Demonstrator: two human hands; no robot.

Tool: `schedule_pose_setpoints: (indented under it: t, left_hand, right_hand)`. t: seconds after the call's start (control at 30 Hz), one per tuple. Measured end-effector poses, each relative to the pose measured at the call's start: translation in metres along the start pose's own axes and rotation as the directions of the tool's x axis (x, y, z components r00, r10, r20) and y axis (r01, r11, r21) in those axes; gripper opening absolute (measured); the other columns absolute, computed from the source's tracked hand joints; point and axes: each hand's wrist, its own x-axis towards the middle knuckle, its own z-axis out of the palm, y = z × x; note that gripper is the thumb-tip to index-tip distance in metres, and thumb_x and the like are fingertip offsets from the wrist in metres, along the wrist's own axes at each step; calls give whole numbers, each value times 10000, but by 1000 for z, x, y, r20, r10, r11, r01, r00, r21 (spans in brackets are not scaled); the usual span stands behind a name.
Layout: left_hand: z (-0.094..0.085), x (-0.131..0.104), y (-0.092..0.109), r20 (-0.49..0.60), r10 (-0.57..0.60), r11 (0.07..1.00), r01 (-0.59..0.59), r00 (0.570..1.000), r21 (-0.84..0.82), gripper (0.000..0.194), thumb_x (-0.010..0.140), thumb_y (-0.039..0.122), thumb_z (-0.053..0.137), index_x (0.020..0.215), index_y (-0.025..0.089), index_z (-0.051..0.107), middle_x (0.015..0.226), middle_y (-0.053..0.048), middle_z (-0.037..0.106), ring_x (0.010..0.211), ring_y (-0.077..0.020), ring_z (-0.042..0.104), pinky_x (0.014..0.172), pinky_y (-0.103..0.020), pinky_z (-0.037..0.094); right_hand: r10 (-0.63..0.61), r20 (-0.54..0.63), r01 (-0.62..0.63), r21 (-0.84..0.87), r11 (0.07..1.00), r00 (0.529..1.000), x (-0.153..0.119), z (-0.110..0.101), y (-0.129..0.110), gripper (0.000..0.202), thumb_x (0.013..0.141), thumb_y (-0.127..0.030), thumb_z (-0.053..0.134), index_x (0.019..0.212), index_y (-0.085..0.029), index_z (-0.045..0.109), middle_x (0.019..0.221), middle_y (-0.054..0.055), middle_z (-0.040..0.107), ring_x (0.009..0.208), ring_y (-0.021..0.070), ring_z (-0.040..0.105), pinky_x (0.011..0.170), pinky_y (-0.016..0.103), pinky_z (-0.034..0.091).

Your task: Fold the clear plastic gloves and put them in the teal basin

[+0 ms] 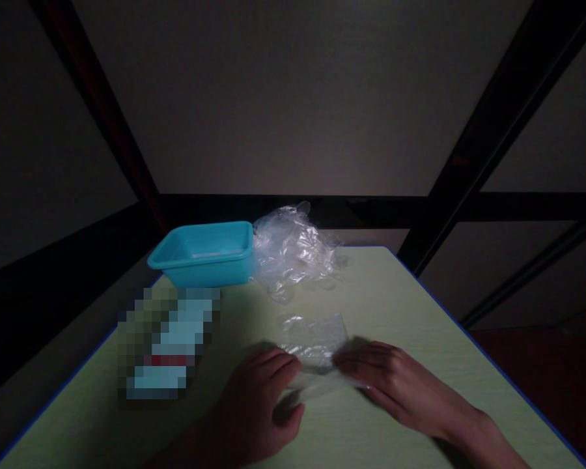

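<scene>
A clear, thin plastic piece [317,335], perhaps a disposable glove, lies partly folded on the pale green table between my hands. My left hand [261,404] rests at its left edge, thumb apart from the curved fingers, fingertips touching the plastic. At the right edge, my right hand [395,384] lies low with its fingers stretched out and their tips on the plastic. Neither hand is closed round anything that shows. Behind the piece sits a crumpled heap of clear plastic [295,254], with glove-like finger shapes at its edges.
A turquoise basin [215,273] stands at the back left, touching the plastic heap. In front of it lies a pixelated light-blue object [183,332]. The table [400,312] has a blue edge and narrows toward a panelled wall.
</scene>
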Motion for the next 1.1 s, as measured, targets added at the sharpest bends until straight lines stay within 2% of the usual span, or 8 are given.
schedule_pose_setpoints:
  t: [0.17,0.27,0.47,0.6,0.73,0.83,0.97,1.1]
  left_hand:
    - [-6,-7,-16,-45,-29,999,31,999,32,357,653,228,575,1006,181,604,908,-79,707,812,-234,660,742,-381,562]
    - [-16,-5,-23,86,-88,996,88,992,4,370,647,220,614,1017,193,606,946,-70,709,851,-228,666,762,-370,557]
    - [-31,2,-31,304,-226,966,254,926,-56,436,621,188,671,1052,190,609,1038,-67,694,962,-251,647,836,-390,530]
    - [-30,2,-40,354,-235,937,308,905,-165,483,608,160,677,1081,207,596,1023,-33,692,983,-230,634,863,-358,507]
    - [-32,4,-47,373,-247,905,351,894,-242,548,571,110,707,1097,204,584,990,-21,694,977,-219,631,896,-361,475]
    - [-35,7,-50,419,-249,877,387,873,-286,606,557,82,732,1129,199,570,956,-14,701,926,-209,650,874,-356,488]
    - [-34,9,-52,386,-272,858,404,881,-317,393,551,58,736,912,181,640,1083,-61,674,1003,-236,627,873,-364,490]
    - [-27,11,-53,385,-335,784,481,860,-393,537,582,2,654,1084,178,579,904,-21,706,884,-193,653,846,-352,499]
  right_hand:
    - [7,11,-7,-6,1000,1000,0,2,1,287,915,-156,386,1091,-159,613,1093,92,670,1025,219,605,907,405,483]
    - [-8,-21,8,-4,1000,1000,0,3,2,286,913,-160,391,1098,-162,610,1088,93,672,1006,213,614,887,395,494]
    - [6,-30,-6,-6,1000,1000,0,2,1,285,898,-139,407,1088,-170,617,1054,87,681,954,209,625,847,376,499]
    - [30,-17,-30,-11,999,999,2,0,0,266,916,-164,383,1002,-165,634,953,86,685,864,203,630,774,358,500]
    - [89,30,-90,19,996,996,8,-7,3,298,947,-231,353,832,-170,621,776,45,648,714,169,601,657,302,469]
    - [133,53,-138,104,985,990,17,-14,9,329,933,-236,362,667,-179,546,600,-12,528,568,129,507,557,262,403]
    - [177,97,-201,356,913,979,34,-20,24,334,888,-279,394,570,-190,440,536,-47,385,512,106,391,509,247,342]
    - [232,183,-296,582,758,955,46,-18,38,283,812,-332,489,574,-179,481,542,-44,427,525,107,414,542,259,365]
